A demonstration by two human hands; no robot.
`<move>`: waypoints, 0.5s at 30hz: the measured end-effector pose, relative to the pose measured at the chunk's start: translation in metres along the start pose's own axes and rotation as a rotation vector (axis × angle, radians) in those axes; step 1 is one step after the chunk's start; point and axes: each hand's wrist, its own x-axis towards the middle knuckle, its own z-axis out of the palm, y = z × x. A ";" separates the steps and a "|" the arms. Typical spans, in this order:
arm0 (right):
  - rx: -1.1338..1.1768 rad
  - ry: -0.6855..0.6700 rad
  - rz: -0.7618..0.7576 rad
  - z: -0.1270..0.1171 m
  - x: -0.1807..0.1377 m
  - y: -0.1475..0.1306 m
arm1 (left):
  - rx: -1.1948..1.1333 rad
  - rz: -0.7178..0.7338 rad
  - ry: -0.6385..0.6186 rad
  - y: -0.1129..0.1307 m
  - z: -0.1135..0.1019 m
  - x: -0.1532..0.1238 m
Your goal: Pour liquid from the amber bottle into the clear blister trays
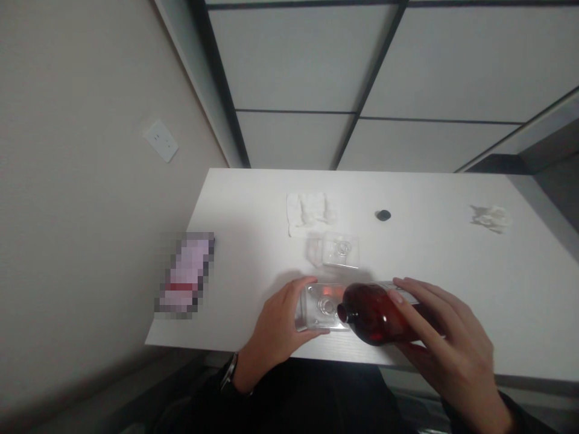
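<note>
My right hand (pixel 447 343) grips a dark red bottle (pixel 375 313), tipped on its side with its open mouth pointing left. The mouth hangs over a clear square glass (pixel 319 306) near the table's front edge. My left hand (pixel 278 328) is wrapped around the left side of that glass, thumb in front and fingers behind. A second clear square glass (pixel 340 249) stands just behind, untouched. Whether liquid is flowing I cannot tell.
The white table (pixel 253 241) carries a white napkin with clear pieces (pixel 310 212), a small dark cap (pixel 383 214), crumpled clear wrapping (pixel 489 218) at far right, and a blurred-out item (pixel 185 274) at the left edge. A wall with a socket (pixel 161 140) stands left.
</note>
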 end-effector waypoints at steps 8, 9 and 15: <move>-0.029 -0.009 -0.015 -0.004 0.005 -0.001 | 0.003 0.031 0.010 0.000 -0.001 0.001; -0.033 -0.011 -0.017 -0.005 0.005 -0.001 | -0.001 0.034 0.010 0.000 -0.001 0.001; -0.050 -0.034 -0.019 -0.007 0.006 0.000 | 0.003 0.032 0.011 0.001 -0.002 0.001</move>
